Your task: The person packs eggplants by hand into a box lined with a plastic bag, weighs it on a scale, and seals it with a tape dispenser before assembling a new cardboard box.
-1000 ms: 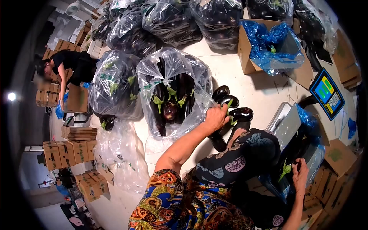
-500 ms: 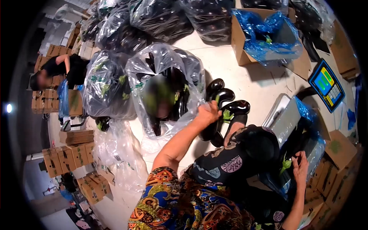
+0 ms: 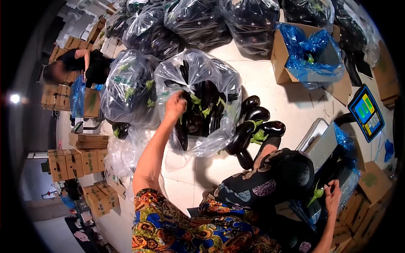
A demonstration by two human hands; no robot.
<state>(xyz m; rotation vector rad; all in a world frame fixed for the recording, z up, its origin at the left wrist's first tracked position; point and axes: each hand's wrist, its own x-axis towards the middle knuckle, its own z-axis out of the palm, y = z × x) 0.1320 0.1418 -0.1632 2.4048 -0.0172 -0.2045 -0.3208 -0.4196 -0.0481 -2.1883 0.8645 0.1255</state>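
Observation:
My left hand (image 3: pixel 175 105) reaches over the left side of an open clear plastic bag (image 3: pixel 202 145). Its fingers are curled against the plastic and appear closed on it; part of the grip is blurred. Inside the bag stand dark glossy eggplants (image 3: pixel 209 90) with green caps. My right hand (image 3: pixel 333 196) rests over a blue-lined carton (image 3: pixel 316 145) at the right, its bent fingers slightly apart. Beside its thumb is the green cap (image 3: pixel 316 194) of an eggplant in that carton. On the floor right of the bag lie several loose eggplants (image 3: pixel 240 137), close to my foot.
Filled bags of eggplants (image 3: pixel 196 25) line the back, another bag (image 3: pixel 128 90) standing at left. A blue-lined carton (image 3: pixel 280 63) sits at upper right, near a scale display (image 3: pixel 366 113). Stacked cartons (image 3: pixel 76 164) and another person (image 3: pixel 67 69) are at far left.
My left hand has left the loose eggplants and moved left to the bag's far side. The right hand stays by the carton. The whole view has shifted slightly.

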